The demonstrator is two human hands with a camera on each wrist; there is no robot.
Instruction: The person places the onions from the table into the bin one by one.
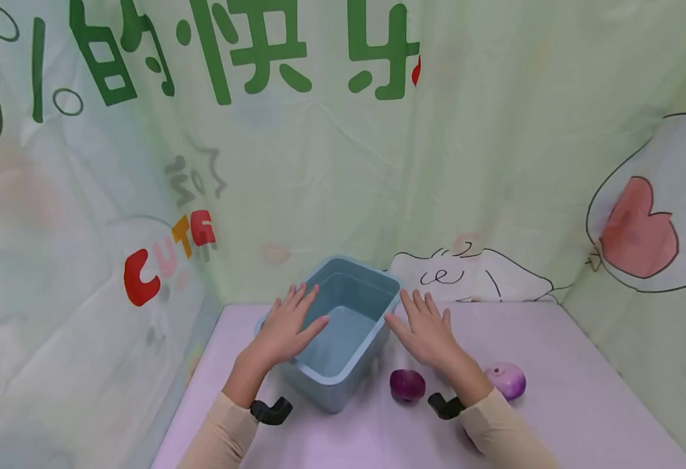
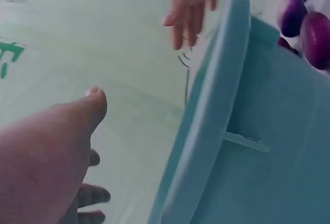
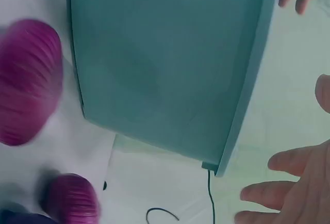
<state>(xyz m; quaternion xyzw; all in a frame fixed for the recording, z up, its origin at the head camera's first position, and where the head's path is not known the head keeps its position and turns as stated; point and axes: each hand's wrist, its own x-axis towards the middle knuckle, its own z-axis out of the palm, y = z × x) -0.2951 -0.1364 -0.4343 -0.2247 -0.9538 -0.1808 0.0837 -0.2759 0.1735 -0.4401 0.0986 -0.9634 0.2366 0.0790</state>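
Note:
A blue-grey plastic bin point(image 1: 324, 393) stands on the table, its inside bare. My left hand point(image 1: 286, 331) hovers above its left rim with fingers spread and holds nothing. Over the bin's right rim is my right hand point(image 1: 427, 332), fingers straight and apart, also holding nothing. In both wrist views a gap shows between each hand and the bin wall. A dark purple onion point(image 1: 407, 385) lies right of the bin, and a paler purple onion point(image 1: 507, 380) sits beyond the right wrist. The right wrist view shows a large purple onion point(image 3: 30, 82) beside the bin.
The table point(image 1: 577, 397) has a pale lilac cover. Printed cloth point(image 1: 343, 163) hangs behind it and along both sides, close to the bin's far corner. More purple onions point(image 2: 315, 41) cluster by the bin. A dark round thing is partly hidden under the right forearm.

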